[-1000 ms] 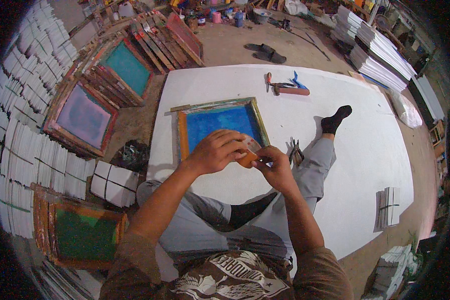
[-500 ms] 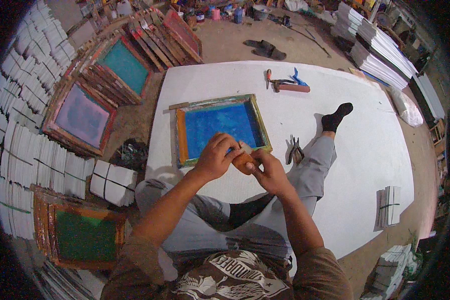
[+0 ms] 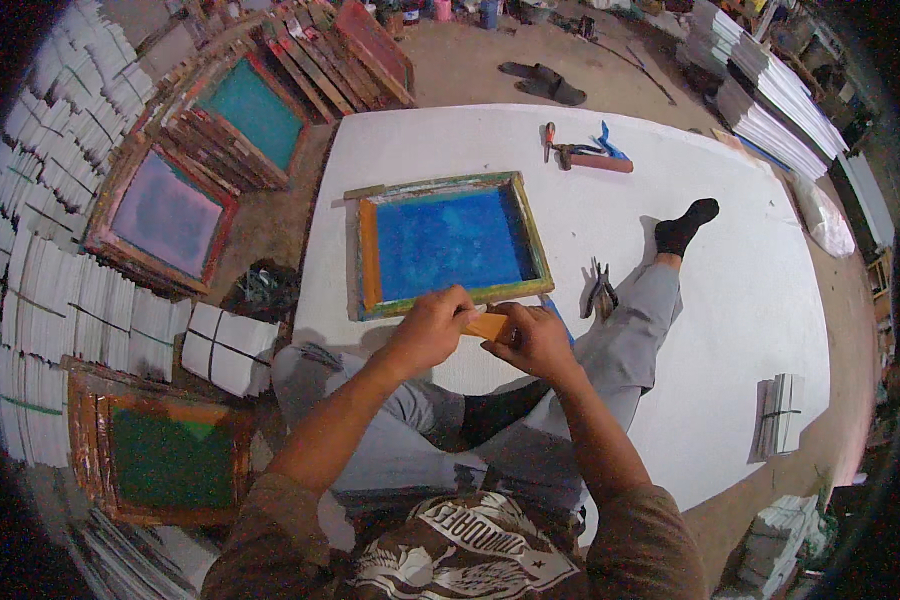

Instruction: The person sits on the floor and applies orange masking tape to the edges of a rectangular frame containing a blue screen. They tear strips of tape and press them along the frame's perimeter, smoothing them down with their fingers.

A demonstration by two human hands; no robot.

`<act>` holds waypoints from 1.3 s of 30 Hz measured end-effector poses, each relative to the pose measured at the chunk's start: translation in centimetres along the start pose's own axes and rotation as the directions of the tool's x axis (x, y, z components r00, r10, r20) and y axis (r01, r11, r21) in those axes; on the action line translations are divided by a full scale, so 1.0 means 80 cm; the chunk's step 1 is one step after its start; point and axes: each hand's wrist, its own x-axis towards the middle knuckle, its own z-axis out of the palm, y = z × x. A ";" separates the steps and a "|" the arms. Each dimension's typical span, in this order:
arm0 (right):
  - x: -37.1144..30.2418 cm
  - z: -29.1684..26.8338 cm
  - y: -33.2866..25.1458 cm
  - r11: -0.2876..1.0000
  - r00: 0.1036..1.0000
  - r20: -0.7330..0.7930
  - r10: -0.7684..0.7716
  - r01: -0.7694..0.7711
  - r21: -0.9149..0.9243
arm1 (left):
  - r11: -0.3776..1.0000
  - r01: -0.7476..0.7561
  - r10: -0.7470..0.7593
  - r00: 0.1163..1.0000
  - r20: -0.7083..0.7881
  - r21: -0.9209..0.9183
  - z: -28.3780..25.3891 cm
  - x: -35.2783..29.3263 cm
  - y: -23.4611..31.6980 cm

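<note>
Between my two hands, just in front of the near rail of a screen-printing frame (image 3: 448, 300), is a small orange-brown piece that looks like packing tape (image 3: 487, 326). My left hand (image 3: 430, 330) pinches its left end between thumb and fingers. My right hand (image 3: 540, 345) is closed round its right end and hides part of it. The frame lies flat on a white board, with worn wooden rails and a blue mesh (image 3: 450, 245). A similar orange-brown strip (image 3: 370, 255) runs along its left inner side.
Pliers (image 3: 598, 290) lie beside my right leg. Farther off are a screwdriver (image 3: 549, 140) and a brown bar-shaped tool (image 3: 600, 162) with a blue part. More printing frames (image 3: 165, 215) and stacks of white sheets (image 3: 55, 290) line the left. Sandals (image 3: 542, 83) lie beyond the board (image 3: 730, 330).
My hands have turned the brown piece, which now shows a lighter, flatter orange face between them. Both hands have shifted slightly, and the whole view has tilted a little.
</note>
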 end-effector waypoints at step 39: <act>0.033 0.143 0.231 0.824 0.842 -0.047 0.537 -0.512 0.244 | 0.661 0.645 -0.592 0.762 0.263 -0.383 0.144 0.058 -0.212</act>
